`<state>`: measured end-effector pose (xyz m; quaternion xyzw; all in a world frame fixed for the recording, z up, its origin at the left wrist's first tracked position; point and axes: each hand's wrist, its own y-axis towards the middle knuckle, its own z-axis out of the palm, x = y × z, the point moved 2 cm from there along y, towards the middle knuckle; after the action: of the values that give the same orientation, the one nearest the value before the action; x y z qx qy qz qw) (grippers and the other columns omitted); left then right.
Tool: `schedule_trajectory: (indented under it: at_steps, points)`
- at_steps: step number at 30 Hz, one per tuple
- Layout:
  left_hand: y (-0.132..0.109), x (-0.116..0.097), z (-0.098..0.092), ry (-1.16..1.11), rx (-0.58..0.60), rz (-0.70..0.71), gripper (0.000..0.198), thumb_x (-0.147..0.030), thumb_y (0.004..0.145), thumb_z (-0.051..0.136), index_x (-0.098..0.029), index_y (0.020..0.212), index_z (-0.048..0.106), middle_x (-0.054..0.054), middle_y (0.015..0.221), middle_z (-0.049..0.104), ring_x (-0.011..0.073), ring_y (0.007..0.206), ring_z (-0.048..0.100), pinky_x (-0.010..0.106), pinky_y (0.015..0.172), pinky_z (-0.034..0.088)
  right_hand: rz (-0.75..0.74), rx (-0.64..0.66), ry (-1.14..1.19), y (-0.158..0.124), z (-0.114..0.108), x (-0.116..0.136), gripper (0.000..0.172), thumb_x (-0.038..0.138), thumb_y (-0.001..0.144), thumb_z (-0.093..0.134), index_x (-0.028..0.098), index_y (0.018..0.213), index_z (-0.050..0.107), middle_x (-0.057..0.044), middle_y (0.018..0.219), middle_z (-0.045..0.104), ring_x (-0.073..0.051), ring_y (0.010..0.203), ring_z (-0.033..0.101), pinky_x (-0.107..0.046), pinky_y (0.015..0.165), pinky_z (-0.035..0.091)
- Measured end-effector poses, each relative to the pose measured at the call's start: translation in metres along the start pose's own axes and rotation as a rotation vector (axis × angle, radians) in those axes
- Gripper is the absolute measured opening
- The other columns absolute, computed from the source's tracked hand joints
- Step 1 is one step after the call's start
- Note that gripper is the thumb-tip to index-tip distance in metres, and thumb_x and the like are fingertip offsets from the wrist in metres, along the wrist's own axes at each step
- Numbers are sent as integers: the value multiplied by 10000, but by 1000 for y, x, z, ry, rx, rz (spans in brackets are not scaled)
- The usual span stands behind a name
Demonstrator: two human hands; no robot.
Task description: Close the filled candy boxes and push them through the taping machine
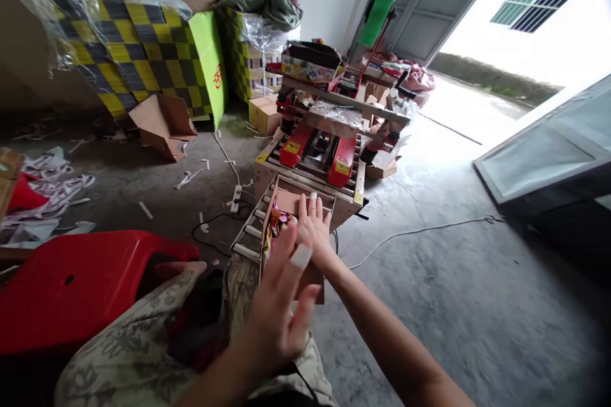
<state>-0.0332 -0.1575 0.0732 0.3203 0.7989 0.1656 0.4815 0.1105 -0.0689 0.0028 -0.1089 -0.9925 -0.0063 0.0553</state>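
Note:
A cardboard box with its flaps open stands on the roller conveyor, and colourful wrapped packets show inside it. My right hand lies over the right side of the box, its fingers spread and pointing forward, with white wraps on a fingertip. Nearer to the camera, my left hand is raised above the box's near end, blurred, with its fingers apart and a white wrap on one finger. It hides part of the box. Nothing shows held in either hand.
Beyond the box is a red carton-sealing machine with a printed carton on top. A red stool stands at left. Stacked yellow-and-black cartons stand behind. A power strip and cables lie on the floor.

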Motion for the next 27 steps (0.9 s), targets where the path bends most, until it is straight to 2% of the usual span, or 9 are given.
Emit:
schedule_trajectory:
  at_steps: [2,4,6,8,11,14,17,21,27]
  points:
    - [11,20,-31,-8,-177,29,555,-242,914,448,-313,1428,250,25,1508,213,282,1373,229,478,1113,288,4,-32,-53,-1,4,1,654,376,927,351,125,1475,97,-184,1511,54,-345,1380,28,-638,1032,136]
    - [26,59,-37,-73,-215,-115,503,-349,951,383,-257,1431,262,57,1497,247,267,1377,222,468,1129,247,8,-48,-86,0,8,2,662,345,914,376,108,1471,109,-204,1504,68,-356,1376,31,-652,1019,143]
    - [39,97,-19,-181,-57,-260,562,-477,959,287,-190,1442,249,91,1487,271,245,1380,217,428,1140,221,14,-54,-97,0,10,3,658,339,914,378,102,1470,116,-216,1499,87,-359,1374,45,-648,1015,160]
    - [45,117,12,-276,138,-335,616,-527,957,166,-164,1451,229,93,1480,289,214,1380,220,383,1138,228,18,-59,-97,0,10,4,651,363,926,368,102,1469,123,-222,1496,98,-360,1373,60,-634,1020,173]
    - [43,112,50,-162,265,-301,609,-502,959,131,-161,1454,229,71,1499,246,206,1397,158,395,1151,174,12,-44,-85,0,8,3,623,360,943,347,102,1468,133,-218,1499,82,-354,1377,52,-600,1037,191]
    - [37,93,66,200,349,-211,568,-446,958,243,-160,1449,247,57,1512,195,235,1402,131,476,1147,124,-1,-17,-29,2,6,-3,567,287,953,317,109,1467,156,-193,1507,77,-337,1385,24,-565,1054,205]
    - [36,85,67,435,419,-179,536,-398,968,244,-160,1448,241,41,1515,175,221,1395,164,482,1129,188,-68,12,191,5,6,-20,561,273,940,320,107,1461,192,-162,1513,83,-301,1391,-11,-509,1085,208]
    - [34,85,66,583,438,-115,539,-425,968,226,-167,1440,266,27,1513,175,211,1395,161,485,1114,223,-211,-5,595,6,15,-44,579,295,916,276,77,1449,225,-125,1518,57,-225,1396,-18,-446,1130,143]
    - [32,82,73,629,452,-125,629,-492,932,306,-108,1429,274,79,1509,178,251,1390,174,545,1089,230,-221,-78,632,11,25,-47,621,286,849,323,99,1439,271,-83,1520,102,-225,1393,-38,-465,1142,83]
